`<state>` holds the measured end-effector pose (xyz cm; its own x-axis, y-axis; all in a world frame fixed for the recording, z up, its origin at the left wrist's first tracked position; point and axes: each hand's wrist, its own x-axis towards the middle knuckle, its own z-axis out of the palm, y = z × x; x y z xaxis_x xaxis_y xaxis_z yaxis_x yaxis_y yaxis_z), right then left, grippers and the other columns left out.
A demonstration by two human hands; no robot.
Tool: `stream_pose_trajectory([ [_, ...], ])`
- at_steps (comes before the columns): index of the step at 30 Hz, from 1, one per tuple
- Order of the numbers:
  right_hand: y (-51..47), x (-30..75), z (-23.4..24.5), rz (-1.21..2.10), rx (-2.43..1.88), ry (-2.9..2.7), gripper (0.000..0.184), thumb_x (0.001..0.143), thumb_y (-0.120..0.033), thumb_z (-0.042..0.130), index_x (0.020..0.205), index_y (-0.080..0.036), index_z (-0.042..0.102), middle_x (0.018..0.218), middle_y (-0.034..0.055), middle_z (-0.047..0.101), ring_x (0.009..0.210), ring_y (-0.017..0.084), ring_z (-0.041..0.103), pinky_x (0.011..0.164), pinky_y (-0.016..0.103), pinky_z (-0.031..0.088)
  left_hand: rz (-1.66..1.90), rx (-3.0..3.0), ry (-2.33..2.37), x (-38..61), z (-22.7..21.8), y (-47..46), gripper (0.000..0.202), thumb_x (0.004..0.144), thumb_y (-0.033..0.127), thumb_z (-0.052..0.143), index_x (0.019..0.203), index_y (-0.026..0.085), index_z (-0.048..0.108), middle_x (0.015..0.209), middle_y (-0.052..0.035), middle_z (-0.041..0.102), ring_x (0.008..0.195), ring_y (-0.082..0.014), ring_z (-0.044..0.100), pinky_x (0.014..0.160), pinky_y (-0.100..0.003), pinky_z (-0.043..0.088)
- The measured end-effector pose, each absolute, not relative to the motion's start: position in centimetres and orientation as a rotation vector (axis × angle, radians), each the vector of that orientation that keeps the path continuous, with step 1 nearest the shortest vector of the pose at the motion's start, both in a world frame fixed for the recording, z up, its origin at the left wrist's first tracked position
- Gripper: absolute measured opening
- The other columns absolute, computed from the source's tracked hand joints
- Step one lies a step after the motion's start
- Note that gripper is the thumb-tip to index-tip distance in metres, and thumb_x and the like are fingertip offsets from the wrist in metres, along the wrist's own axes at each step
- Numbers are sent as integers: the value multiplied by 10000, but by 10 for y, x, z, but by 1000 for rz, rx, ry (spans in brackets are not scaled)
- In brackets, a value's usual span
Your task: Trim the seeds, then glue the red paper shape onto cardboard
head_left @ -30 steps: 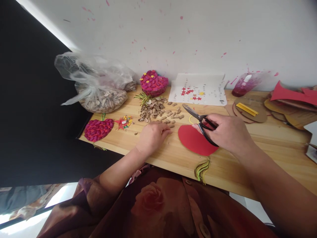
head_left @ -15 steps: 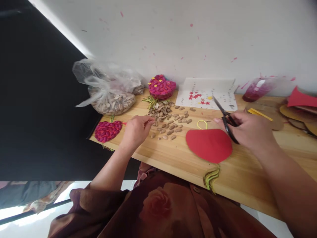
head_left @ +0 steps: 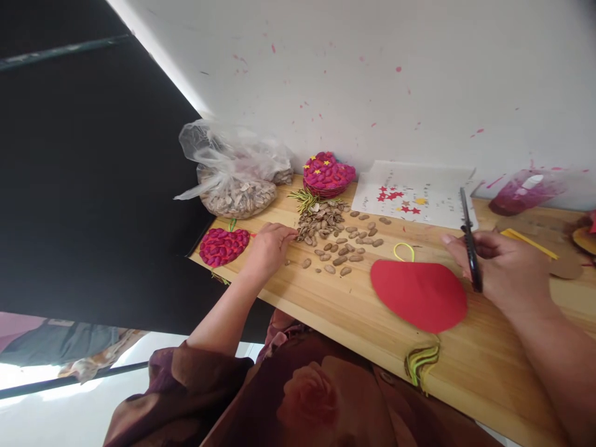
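My left hand (head_left: 269,249) is by the left edge of a pile of split peanut shells (head_left: 323,218). Its fingers are pressed together, the tips at the shells; whatever they pinch is hidden. Loose whole peanuts (head_left: 343,251) lie around the pile. In my right hand (head_left: 516,267) is a pair of black-handled scissors (head_left: 471,251), blades pointing up toward the wall. Left of that hand lies a red rounded cutout (head_left: 419,293) with a yellow loop (head_left: 404,251) at its top and a yarn tassel (head_left: 421,361) at its bottom. Beside my left wrist lies a heart covered in pink and purple shells (head_left: 224,246).
A clear plastic bag of shells (head_left: 239,195) stands at the back left. Stacked shell-covered hearts (head_left: 328,174) sit against the wall. Star cutouts rest on a white printed sheet (head_left: 367,177). A cup stained purple (head_left: 521,195) and brown cardboard (head_left: 565,267) are on the right.
My left hand has reached to the shell pile's edge. My right hand has turned the scissors more upright. The whole view has shifted, so things sit further right and lower.
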<state>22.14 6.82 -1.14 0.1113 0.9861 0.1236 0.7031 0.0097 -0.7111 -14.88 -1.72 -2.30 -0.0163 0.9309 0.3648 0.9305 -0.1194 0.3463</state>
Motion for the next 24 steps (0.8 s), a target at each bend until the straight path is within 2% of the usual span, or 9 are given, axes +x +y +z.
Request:
stream_pose_trajectory([
  [5, 69, 223, -14, 551, -1750, -1700, 541, 555, -762, 633, 646, -229, 647, 499, 3, 587, 518, 184, 512, 583, 347, 392, 772, 2184, 2049, -146, -29, -10, 162, 872, 171, 613, 954, 186, 751, 963, -74, 756, 936, -236, 652, 892, -378, 511],
  [11, 68, 219, -11, 545, -1789, -1715, 551, 554, -785, 609, 647, -243, 654, 485, -1, 580, 501, 191, 513, 576, 371, 391, 786, 2043, 2041, -142, -27, -13, 161, 882, 207, 600, 923, 192, 755, 925, -56, 762, 904, -222, 649, 877, -361, 493],
  [17, 68, 217, -9, 552, -1758, -1749, 564, 553, -826, 565, 583, -263, 596, 482, -7, 574, 471, 181, 487, 563, 389, 360, 710, 1583, 1897, -139, -11, -14, 182, 818, 308, 668, 929, 196, 760, 813, -12, 759, 734, -170, 663, 689, -274, 487],
  [20, 68, 218, -10, 554, -1765, -1749, 566, 549, -831, 564, 585, -267, 589, 468, -15, 558, 463, 180, 481, 569, 396, 360, 660, 1627, 2012, -139, -10, -11, 148, 805, 298, 685, 878, 205, 773, 797, -20, 752, 762, -186, 656, 722, -297, 478],
  [24, 68, 219, -11, 539, -1784, -1744, 584, 546, -843, 553, 600, -265, 609, 484, -13, 577, 477, 187, 504, 601, 409, 377, 657, 1860, 2162, -138, -14, -11, 91, 821, 261, 698, 849, 229, 778, 849, -34, 752, 891, -234, 623, 861, -380, 454],
])
